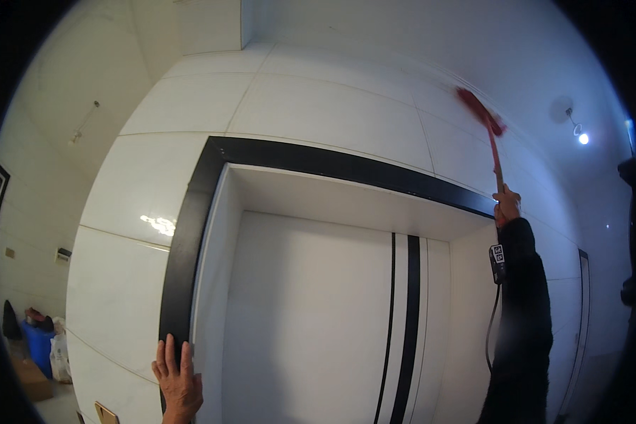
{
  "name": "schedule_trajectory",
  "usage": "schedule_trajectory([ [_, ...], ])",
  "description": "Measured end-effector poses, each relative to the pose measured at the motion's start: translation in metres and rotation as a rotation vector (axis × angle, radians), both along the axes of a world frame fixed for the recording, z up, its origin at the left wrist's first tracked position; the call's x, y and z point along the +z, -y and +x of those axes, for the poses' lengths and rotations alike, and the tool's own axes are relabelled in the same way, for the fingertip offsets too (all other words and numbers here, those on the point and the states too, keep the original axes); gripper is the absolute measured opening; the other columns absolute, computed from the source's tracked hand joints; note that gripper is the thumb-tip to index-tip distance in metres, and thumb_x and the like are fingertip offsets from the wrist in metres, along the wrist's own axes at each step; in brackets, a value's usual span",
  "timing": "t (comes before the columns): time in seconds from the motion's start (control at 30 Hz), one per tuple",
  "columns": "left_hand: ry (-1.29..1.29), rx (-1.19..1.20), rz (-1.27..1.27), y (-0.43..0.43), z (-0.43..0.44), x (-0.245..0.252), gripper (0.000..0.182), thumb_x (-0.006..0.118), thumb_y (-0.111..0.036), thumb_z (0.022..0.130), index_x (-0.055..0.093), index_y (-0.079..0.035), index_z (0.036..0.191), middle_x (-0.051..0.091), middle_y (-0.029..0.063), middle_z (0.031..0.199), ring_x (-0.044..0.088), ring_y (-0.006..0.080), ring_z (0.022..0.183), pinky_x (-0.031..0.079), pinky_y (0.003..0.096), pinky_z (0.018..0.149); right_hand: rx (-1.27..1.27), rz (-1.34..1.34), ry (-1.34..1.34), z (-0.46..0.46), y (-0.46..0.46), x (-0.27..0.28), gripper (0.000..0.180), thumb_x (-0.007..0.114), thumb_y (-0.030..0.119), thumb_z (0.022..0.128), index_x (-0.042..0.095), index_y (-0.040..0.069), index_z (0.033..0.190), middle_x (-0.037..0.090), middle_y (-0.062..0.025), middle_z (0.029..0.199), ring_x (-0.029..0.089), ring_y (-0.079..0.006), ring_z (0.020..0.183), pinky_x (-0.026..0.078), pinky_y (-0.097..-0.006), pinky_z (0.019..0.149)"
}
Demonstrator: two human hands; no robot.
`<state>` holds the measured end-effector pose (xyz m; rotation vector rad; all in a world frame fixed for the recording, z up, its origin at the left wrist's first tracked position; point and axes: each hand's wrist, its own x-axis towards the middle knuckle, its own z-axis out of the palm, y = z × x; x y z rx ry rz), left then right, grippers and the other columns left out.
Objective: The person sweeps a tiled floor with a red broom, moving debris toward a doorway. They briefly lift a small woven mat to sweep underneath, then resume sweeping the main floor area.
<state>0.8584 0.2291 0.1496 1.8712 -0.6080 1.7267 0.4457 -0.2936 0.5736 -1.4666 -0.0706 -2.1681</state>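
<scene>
My right hand (509,204) is raised high at the right, closed around the handle of a red broom (494,148). The broom's red head (477,110), blurred, is up by the top of the white tiled wall (323,106), close under the ceiling. Whether its bristles touch the tiles I cannot tell. At the lower left, my left hand (177,379) rests with its fingers spread against the black door frame (183,265) and holds nothing. Within the frame is a white door (307,318) with black vertical stripes.
A small black device (497,264) with a cable is at my right wrist. A lit bulb (583,139) hangs at the right. At the far left are a blue bin (38,347), a white plastic bag (60,358) and a cardboard box (30,379). A wall switch (106,412) sits below left.
</scene>
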Motion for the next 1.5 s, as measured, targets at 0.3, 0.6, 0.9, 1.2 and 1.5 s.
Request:
schedule_trajectory([
  [0.3,0.047,-0.029,-0.022,0.003,-0.001,0.003,0.089,0.06,0.009,0.06,0.034,-0.005,0.144,0.023,0.0259,0.151,0.023,0.0442,0.139,0.024,0.0562,0.106,0.035,0.088,0.053,-0.028,0.111,-0.056,0.006,0.055,-0.001,0.069,0.051,0.003,0.072,0.048,-0.0036,0.052,0.048,-0.0143,0.039,0.035,-0.0286,0.036],
  [0.6,0.02,0.012,-0.057,0.008,0.001,0.002,0.092,0.06,0.013,0.059,0.033,-0.008,0.145,0.026,0.0196,0.152,0.024,0.04,0.14,0.024,0.0513,0.113,-0.084,-0.079,-0.134,0.012,0.007,-0.055,0.054,0.054,-0.004,0.074,0.053,0.005,0.127,0.048,-0.0009,0.056,0.045,-0.01,0.04,0.037,-0.027,0.036],
  [0.9,0.116,0.072,-0.007,0.007,0.012,0.002,0.085,0.057,0.006,0.067,0.032,-0.01,0.146,0.026,0.017,0.153,0.025,0.0388,0.14,0.023,0.0508,0.114,-0.141,-0.373,-0.387,0.087,-0.109,-0.094,0.072,0.055,0.004,0.083,0.027,0.008,0.15,0.042,0.001,0.062,0.042,-0.0087,0.044,0.041,-0.026,0.036],
  [1.2,0.096,0.133,-0.027,0.005,0.027,-0.006,0.076,0.055,-0.002,0.075,0.032,-0.009,0.148,0.026,0.0164,0.154,0.023,0.0378,0.141,0.02,0.0522,0.115,-0.315,-0.299,-0.488,0.015,-0.094,-0.107,0.061,0.054,0.024,0.094,0.031,0.009,0.148,0.041,0.0019,0.063,0.042,-0.0055,0.045,0.04,-0.0236,0.037],
  [1.5,0.104,0.124,-0.008,0.005,0.02,-0.009,0.07,0.058,-0.011,0.084,0.029,-0.005,0.148,0.028,0.0222,0.151,0.025,0.0405,0.138,0.022,0.053,0.112,-0.31,0.032,-0.374,-0.028,0.002,-0.184,0.066,0.054,0.011,0.088,0.03,0.011,0.149,0.046,-0.0006,0.058,0.043,-0.0099,0.04,0.04,-0.0268,0.036],
])
